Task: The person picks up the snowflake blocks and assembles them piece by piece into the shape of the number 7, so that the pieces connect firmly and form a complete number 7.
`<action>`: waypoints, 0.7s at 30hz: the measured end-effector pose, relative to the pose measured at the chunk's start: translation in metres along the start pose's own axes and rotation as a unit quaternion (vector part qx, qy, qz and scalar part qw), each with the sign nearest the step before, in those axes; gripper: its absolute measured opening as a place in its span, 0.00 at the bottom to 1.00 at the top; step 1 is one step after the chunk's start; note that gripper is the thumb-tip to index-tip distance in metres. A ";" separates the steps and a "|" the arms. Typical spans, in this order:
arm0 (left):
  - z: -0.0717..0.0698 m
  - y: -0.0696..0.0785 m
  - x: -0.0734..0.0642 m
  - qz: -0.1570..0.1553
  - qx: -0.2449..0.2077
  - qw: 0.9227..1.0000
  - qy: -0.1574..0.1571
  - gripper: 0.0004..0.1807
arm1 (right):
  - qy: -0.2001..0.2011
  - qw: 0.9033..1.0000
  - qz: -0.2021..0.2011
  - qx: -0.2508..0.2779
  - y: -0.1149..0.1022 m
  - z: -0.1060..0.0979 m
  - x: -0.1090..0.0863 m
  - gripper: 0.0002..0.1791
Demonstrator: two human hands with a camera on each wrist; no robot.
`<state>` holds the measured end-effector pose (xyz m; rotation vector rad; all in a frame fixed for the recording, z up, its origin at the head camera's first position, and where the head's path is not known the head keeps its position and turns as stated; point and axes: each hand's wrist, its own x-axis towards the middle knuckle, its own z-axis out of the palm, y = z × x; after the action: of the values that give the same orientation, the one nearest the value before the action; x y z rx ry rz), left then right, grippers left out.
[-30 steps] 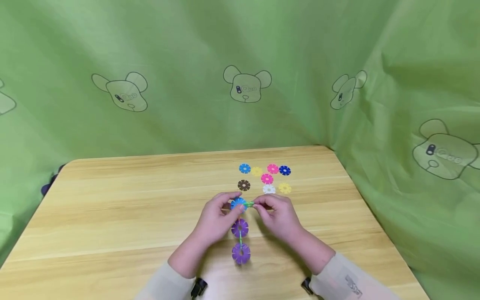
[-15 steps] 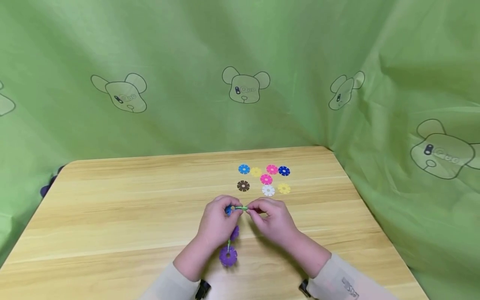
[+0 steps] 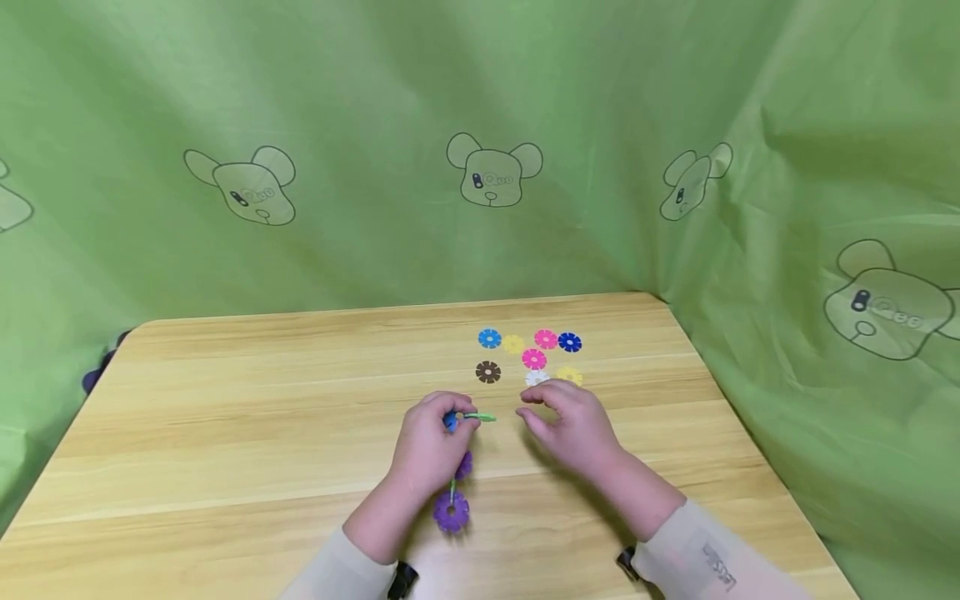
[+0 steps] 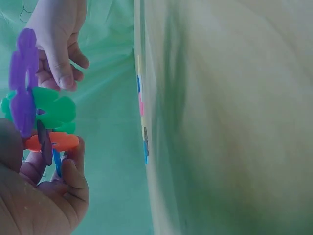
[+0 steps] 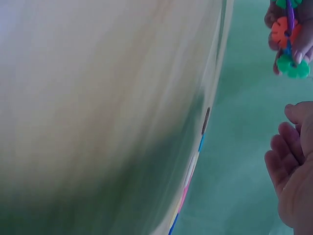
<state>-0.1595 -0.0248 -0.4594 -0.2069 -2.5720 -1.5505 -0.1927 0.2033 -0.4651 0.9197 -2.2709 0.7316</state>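
Observation:
My left hand (image 3: 431,442) pinches a chain of interlocking snowflake discs raised over the table. From its fingertips a green disc (image 3: 486,417) sticks out edge-on to the right, joined to a blue disc (image 3: 450,422). Below the palm hang more linked pieces, ending in a purple disc (image 3: 444,517). The left wrist view adds an orange disc (image 4: 66,141) between the fingers, while part of the chain is hidden by the hand. My right hand (image 3: 576,429) is off to the right, thumb and fingers parted, holding nothing, as the right wrist view also shows.
Loose snowflake discs lie flat toward the back: a brown one (image 3: 480,372), a light blue one (image 3: 483,339), a dark blue one (image 3: 563,342), plus pink, yellow and white ones. The right hand partly overlaps the white disc (image 3: 532,379). Green curtain (image 3: 360,242) borders the wooden table (image 3: 262,433).
The right hand has let go of the green disc and moved right, its fingers parting. The left hand has turned the chain and shifted slightly left, so the purple end hangs further left.

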 end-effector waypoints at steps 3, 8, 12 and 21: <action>0.001 -0.001 0.000 0.000 -0.002 1.000 0.001 0.04 | -0.002 1.000 0.003 -0.024 0.006 -0.003 -0.001 0.17; 0.001 -0.001 -0.001 -0.006 -0.008 1.000 -0.004 0.04 | -0.018 0.998 0.036 -0.048 0.015 -0.008 -0.001 0.22; 0.001 -0.002 -0.001 -0.004 -0.009 1.000 -0.004 0.04 | -0.050 0.992 0.095 -0.060 0.023 -0.012 0.000 0.28; 0.001 -0.004 -0.002 0.000 -0.008 1.000 -0.006 0.04 | -0.131 0.959 0.241 -0.076 0.050 -0.016 0.000 0.39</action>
<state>-0.1585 -0.0260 -0.4632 -0.2196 -2.5689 -1.5761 -0.2245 0.2446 -0.4677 0.4065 -2.7886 0.6463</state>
